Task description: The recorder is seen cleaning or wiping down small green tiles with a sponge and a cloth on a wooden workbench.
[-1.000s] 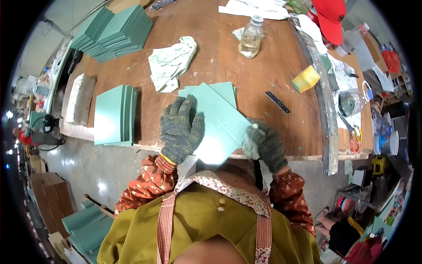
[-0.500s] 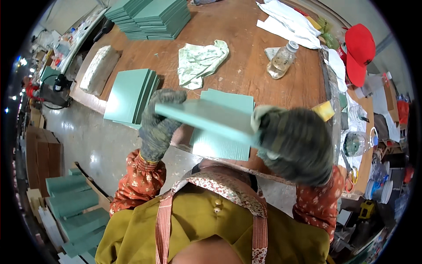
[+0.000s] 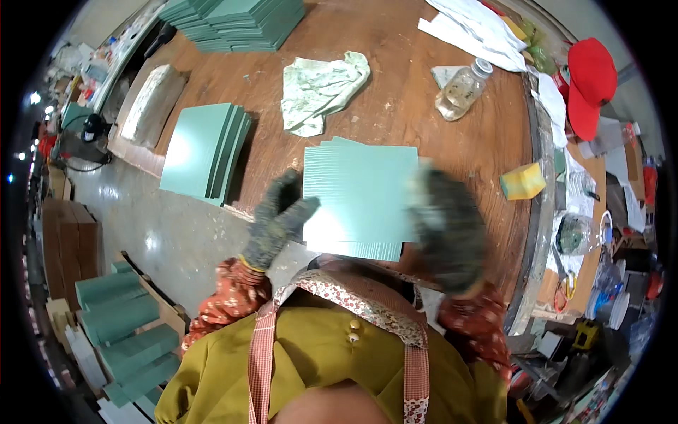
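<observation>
Green, smooth-faced panel [image 3: 360, 191] is being supported flat near the front edge of the bench [image 3: 395, 85], with lower panels [image 3: 374, 251] being left peeking out beneath. It is being judged stiff, fairly light and a bit slick, corners likely chippable; opposite side edges are being favoured for the hold.

Left hand [image 3: 277, 225], gloved: fingers are being spread from the thumb at the panel's left edge, no grip being shown. Right hand [image 3: 452, 230], gloved, is being blurred at the right edge; whether its fingers are being closed cannot be told.

Lower panels are being counted as the main snag. Short stack [image 3: 191, 148] is being seen at left, crumpled cloth [image 3: 321, 92] and clear bottle [image 3: 458, 95] beyond, yellow sponge [image 3: 522, 181] at right, all apart from the panel.
</observation>
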The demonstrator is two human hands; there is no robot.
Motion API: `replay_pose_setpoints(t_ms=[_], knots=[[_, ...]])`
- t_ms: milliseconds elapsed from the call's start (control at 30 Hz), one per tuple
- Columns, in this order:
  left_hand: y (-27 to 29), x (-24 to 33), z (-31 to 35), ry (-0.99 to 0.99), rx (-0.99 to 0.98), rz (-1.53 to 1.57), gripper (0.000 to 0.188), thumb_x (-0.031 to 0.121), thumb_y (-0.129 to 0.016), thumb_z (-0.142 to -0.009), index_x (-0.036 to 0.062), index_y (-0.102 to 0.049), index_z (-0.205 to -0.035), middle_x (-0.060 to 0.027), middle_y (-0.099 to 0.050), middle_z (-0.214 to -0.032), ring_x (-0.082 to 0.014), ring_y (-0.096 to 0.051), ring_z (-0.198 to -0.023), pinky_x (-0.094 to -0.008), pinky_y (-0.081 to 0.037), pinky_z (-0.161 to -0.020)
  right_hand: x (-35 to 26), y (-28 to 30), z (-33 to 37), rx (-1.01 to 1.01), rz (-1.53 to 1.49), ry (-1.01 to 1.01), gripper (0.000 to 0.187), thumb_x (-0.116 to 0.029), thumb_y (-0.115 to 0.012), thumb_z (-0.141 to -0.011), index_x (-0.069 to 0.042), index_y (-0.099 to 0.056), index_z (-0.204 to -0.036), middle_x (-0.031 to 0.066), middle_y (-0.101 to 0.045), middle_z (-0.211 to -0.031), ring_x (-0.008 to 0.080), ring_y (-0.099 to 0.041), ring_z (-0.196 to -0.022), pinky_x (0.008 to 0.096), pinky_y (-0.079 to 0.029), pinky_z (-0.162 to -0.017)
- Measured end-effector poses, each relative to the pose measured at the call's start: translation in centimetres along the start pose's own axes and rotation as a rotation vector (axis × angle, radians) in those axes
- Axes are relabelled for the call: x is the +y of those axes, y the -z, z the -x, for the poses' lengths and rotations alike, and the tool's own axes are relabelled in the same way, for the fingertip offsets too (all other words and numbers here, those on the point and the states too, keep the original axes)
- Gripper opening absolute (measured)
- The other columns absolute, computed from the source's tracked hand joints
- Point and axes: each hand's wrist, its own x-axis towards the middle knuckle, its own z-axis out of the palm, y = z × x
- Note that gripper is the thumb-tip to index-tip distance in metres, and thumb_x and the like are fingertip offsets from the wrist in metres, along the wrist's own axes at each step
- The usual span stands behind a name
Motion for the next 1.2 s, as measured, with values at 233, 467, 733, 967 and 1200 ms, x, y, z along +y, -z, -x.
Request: replay_pose_setpoints(t_ms=[233, 467, 733, 967, 1200], knots=[[-1.8, -1.4, -0.4, 0.001, -0.025, -0.151, 0.046, 0.016, -0.065, -0.089, -0.0020, -0.049, -0.127, -0.0102, -0.060, -0.110, -0.0128, -0.057, -0.094, -0.0273, -0.049, -0.080, -1.0, -6.5, -0.4, -0.060, 0.123, 0.271, 0.038, -0.018, -0.056, -0.084, -0.002, -0.058, -0.118, 0.0162, -0.054, -0.126, 0.0303, -0.050, -0.119, 0.0435, -0.043, -0.094], [-1.1, 0.1, -1.3, 0.103, -0.066, -0.167, 0.037, 0.021, -0.069, -0.085, 0.0014, -0.057, -0.114, -0.0062, -0.062, -0.098, -0.0127, -0.057, -0.088, -0.0272, -0.047, -0.077, 8.3, -3.6, 2.0, 0.135, 0.305, -0.282, 0.025, -0.011, -0.059, -0.089, -0.010, -0.062, -0.114, 0.0124, -0.057, -0.123, 0.0279, -0.056, -0.112, 0.0405, -0.043, -0.098], [-0.7, -0.7, -1.3, 0.099, -0.081, -0.144, 0.032, 0.025, -0.072, -0.083, 0.0038, -0.060, -0.104, -0.0007, -0.058, -0.077, -0.0070, -0.051, -0.063, -0.0220, -0.043, -0.056, -3.8, -6.0, 1.0, -0.089, 0.062, 0.316, 0.038, -0.017, -0.056, -0.086, 0.000, -0.058, -0.120, 0.0176, -0.055, -0.127, 0.0316, -0.049, -0.122, 0.0442, -0.044, -0.093], [-0.8, -1.5, -1.0, 0.096, -0.044, -0.092, 0.046, 0.021, -0.068, -0.085, -0.0005, -0.055, -0.124, -0.0097, -0.063, -0.108, -0.0143, -0.058, -0.096, -0.0282, -0.047, -0.085, 6.0, -1.2, -0.4, -0.172, 0.535, -0.081, 0.028, -0.018, -0.056, -0.088, -0.007, -0.058, -0.114, 0.0103, -0.057, -0.117, 0.0287, -0.056, -0.104, 0.0432, -0.045, -0.089], [-0.4, 1.8, -3.0, 0.087, -0.061, -0.285, 0.053, 0.027, -0.066, -0.089, -0.0010, -0.051, -0.132, -0.0122, -0.061, -0.117, -0.0172, -0.056, -0.105, -0.0281, -0.045, -0.091, 1.8, -4.0, 0.7, -0.002, 0.165, 0.146, 0.022, -0.015, -0.064, -0.083, -0.004, -0.063, -0.103, 0.0144, -0.063, -0.105, 0.0320, -0.060, -0.102, 0.0425, -0.048, -0.091]])
